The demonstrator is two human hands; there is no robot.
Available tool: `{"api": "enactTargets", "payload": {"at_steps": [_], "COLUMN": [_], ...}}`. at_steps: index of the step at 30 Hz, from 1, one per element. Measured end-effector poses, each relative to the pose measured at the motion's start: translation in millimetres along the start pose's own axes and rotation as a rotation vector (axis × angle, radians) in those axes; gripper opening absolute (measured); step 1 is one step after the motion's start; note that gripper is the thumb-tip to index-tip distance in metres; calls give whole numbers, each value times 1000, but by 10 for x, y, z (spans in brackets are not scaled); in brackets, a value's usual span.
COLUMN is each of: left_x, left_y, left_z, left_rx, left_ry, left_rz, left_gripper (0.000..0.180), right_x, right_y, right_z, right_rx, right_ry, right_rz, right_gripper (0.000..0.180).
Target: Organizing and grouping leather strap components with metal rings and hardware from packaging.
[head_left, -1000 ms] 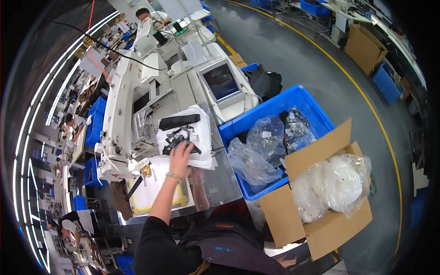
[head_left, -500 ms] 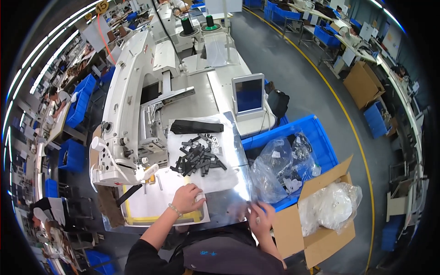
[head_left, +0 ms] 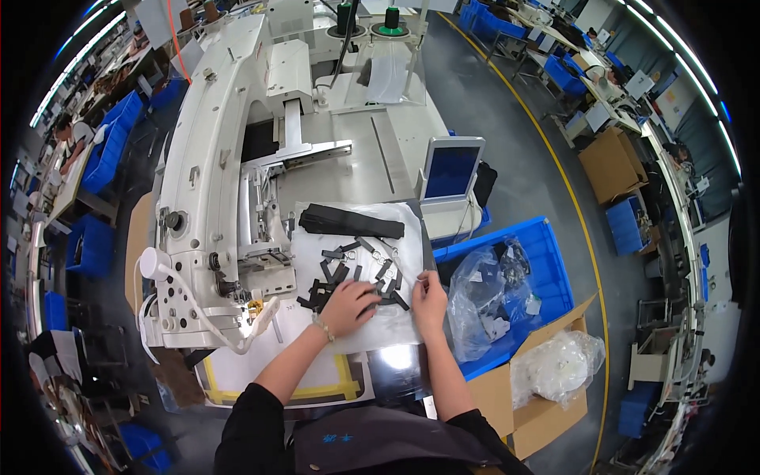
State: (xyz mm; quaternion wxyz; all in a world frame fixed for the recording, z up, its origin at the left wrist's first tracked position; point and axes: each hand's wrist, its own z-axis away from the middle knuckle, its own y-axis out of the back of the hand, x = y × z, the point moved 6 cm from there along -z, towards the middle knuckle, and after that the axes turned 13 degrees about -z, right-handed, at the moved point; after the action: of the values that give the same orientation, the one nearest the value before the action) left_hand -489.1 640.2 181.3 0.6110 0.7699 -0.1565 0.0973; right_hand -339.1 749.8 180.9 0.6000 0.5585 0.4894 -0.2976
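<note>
Left hand (head_left: 348, 305): lying palm down at the centre of the frame, its fingers (head_left: 369, 294) spreading half open and pressing on the lower end of the heap of black strap pieces (head_left: 348, 273); whether any piece is being pinched under them I cannot tell.

Right hand (head_left: 430, 297): sitting just right of the left hand, its fingers (head_left: 428, 277) curling close together at the right edge of the clear plastic sheet (head_left: 372, 237); something small seems to be sitting at the fingertips, too small to make out.

Black strap pieces: lying scattered on the clear plastic sheet, reaching from under the left fingertips up and to the right; several carry small metal rings. The nearest pieces are touching the left fingers, while the right fingers are staying just beside the heap's right end.

Long black strip (head_left: 351, 222): resting across the upper part of the sheet, above the heap and well apart from both hands.

Table (head_left: 396, 150): grey-white, carrying the sheet and the large white sewing machine (head_left: 214, 174), which is filling the left and upper centre of the frame.

Small screen (head_left: 450, 170): standing upright at the table's right edge, above the right hand.

Blue bin (head_left: 546, 269): sitting right of the table, holding clear bags (head_left: 483, 297) of dark parts.

Cardboard box (head_left: 546, 404): standing open at the lower right, holding a white bag.
</note>
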Motion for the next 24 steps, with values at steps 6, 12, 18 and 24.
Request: {"api": "enactTargets", "payload": {"at_steps": [6,12,18,24], "left_x": [298,89,-342,-388], "left_y": [201,403,119,-92], "left_z": [224,-320,-919,-993], "left_rx": [-15,217,327,213], "left_ry": [-141,-48,103,84], "left_rz": [88,-10,-43,-326], "left_gripper": [24,15,18,12], "right_x": [-39,-341,-401,-469], "right_y": [-7,-110,-244,-157], "right_z": [29,239,380,-11], "right_rx": [-70,-278,-429,-224], "right_ry": [183,574,752,482], "right_rz": [138,374,458,317], "right_gripper": [15,29,28,27]}}
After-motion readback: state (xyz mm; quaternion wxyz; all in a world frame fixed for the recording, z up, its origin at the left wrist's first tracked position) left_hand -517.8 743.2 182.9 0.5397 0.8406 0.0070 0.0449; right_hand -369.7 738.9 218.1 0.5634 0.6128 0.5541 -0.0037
